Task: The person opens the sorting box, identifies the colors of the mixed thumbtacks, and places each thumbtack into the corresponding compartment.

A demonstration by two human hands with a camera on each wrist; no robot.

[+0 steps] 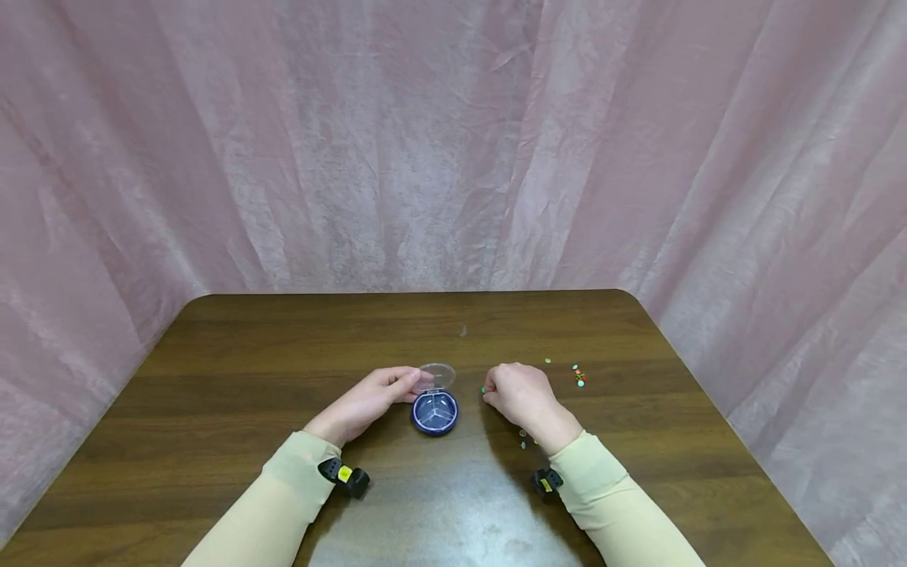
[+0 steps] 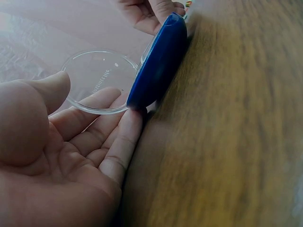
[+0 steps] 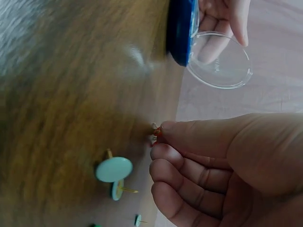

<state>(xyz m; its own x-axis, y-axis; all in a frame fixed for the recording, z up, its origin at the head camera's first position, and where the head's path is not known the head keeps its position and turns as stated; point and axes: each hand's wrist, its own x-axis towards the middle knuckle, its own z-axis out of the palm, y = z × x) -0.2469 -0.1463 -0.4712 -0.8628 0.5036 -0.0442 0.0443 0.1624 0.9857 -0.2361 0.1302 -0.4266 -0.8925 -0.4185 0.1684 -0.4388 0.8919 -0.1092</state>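
A round blue case (image 1: 434, 413) with clear compartments lies on the table, its transparent lid (image 1: 437, 376) hinged up. My left hand (image 1: 375, 398) holds the lid at its left side, thumb at the rim and fingers behind it; in the left wrist view a fingertip also meets the blue base (image 2: 158, 61). To the right of the case, my right hand (image 1: 524, 396) is low over the table, thumb and index finger pinching a small thumbtack (image 3: 156, 134). It is mostly hidden by the fingertips; a green speck shows there in the head view. The other fingers are curled.
Pale green thumbtacks (image 3: 114, 169) with brass pins lie close below my right hand. Farther right is a small cluster of coloured tacks (image 1: 580, 378), with a single one (image 1: 548, 361) nearby. The brown wooden table (image 1: 283, 339) reaches back to a pink curtain (image 1: 397, 157).
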